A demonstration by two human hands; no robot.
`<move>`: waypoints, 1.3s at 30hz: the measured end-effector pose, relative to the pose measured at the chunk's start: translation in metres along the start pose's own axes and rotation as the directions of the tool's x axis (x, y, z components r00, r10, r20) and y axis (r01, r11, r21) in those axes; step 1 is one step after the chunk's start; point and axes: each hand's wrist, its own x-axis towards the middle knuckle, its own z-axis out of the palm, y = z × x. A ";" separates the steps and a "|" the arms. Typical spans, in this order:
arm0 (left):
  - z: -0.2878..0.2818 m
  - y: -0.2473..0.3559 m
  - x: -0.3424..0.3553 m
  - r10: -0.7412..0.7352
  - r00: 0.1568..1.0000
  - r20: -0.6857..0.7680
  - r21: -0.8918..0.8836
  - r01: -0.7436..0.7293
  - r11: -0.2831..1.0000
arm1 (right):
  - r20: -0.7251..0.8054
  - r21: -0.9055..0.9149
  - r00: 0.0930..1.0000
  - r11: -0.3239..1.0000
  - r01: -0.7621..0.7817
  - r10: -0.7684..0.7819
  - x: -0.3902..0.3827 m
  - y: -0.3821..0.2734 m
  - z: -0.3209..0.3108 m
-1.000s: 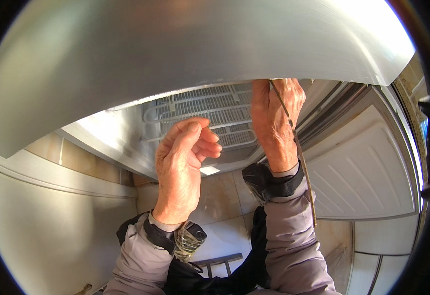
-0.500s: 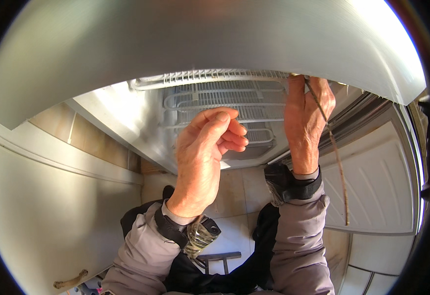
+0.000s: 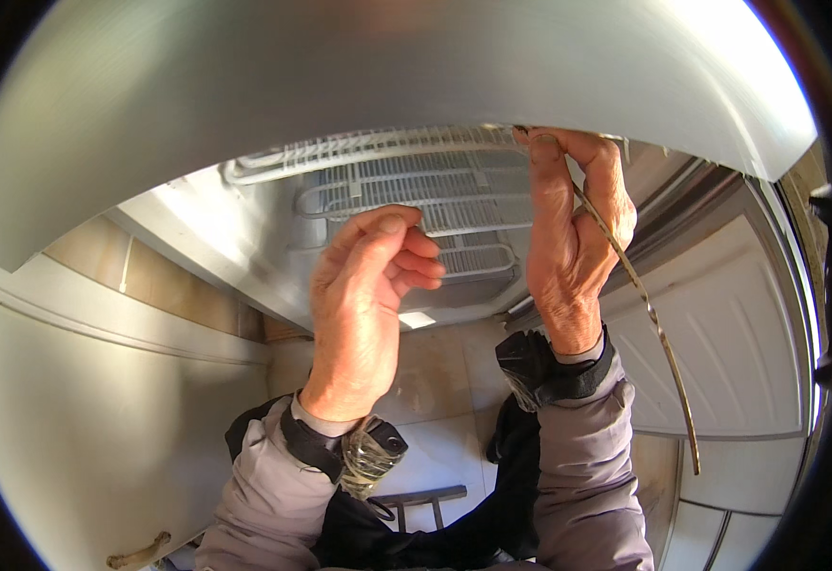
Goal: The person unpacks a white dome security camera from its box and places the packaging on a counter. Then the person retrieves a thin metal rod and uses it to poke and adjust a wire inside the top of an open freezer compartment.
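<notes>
Strip (image 3: pixel 658 329), thin and brown, hangs from the closed grip of the right hand (image 3: pixel 579 224), just below the grey panel's (image 3: pixel 387 76) edge. Left hand (image 3: pixel 357 305) curls loosely before white coils (image 3: pixel 482 228); whether its grip is closed, I cannot tell.

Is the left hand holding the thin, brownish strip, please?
No, the right hand holds the thin, brownish strip clear of the left hand.

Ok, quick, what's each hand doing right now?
Left hand: half open, fingers loosely curled, nothing visible in it.
Right hand: closed, holding a thin, twisted brownish strip that hangs down past the wrist.
</notes>
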 end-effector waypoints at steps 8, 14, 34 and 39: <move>-0.002 -0.003 -0.002 0.003 1.000 0.012 0.023 -0.004 1.000 | -0.073 0.011 0.993 0.996 -0.089 0.089 -0.001 0.016 -0.027; -0.001 -0.009 -0.004 -0.016 0.999 0.033 0.066 0.013 0.998 | -0.005 0.028 0.992 0.992 -0.127 0.127 -0.003 0.007 -0.038; 0.004 -0.022 -0.006 -0.144 0.988 0.051 0.094 0.139 0.986 | 0.060 -0.057 0.955 0.956 -0.288 0.291 0.022 -0.026 -0.045; 0.004 -0.025 -0.006 -0.138 0.990 0.042 0.087 0.134 0.987 | 0.115 -0.052 0.949 0.956 -0.290 0.294 0.019 -0.028 -0.048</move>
